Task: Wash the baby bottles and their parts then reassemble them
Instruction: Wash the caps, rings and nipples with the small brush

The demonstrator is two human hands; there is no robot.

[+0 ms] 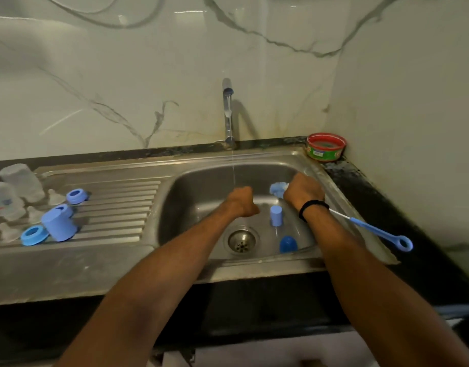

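My right hand (303, 190) grips a blue bottle brush (379, 230) inside the sink (191, 186). Its bristle head (277, 188) sticks out to the left and its looped handle trails right over the rim. My left hand (242, 201) is curled into a fist under the thin stream from the tap (228, 112); nothing shows in it. A light-blue cap (276, 215) and a dark-blue dome cap (288, 244) stand on the sink floor. On the drainboard (116, 207) are upturned clear bottles (21, 181), blue rings (75, 196), a big blue cap (59, 225) and clear teats (54, 197).
The drain (241, 241) lies at the front of the sink floor. A red and green tub (326, 147) sits on the back right corner. Dark counter (373, 197) runs along the right, against a marble wall. The water is running.
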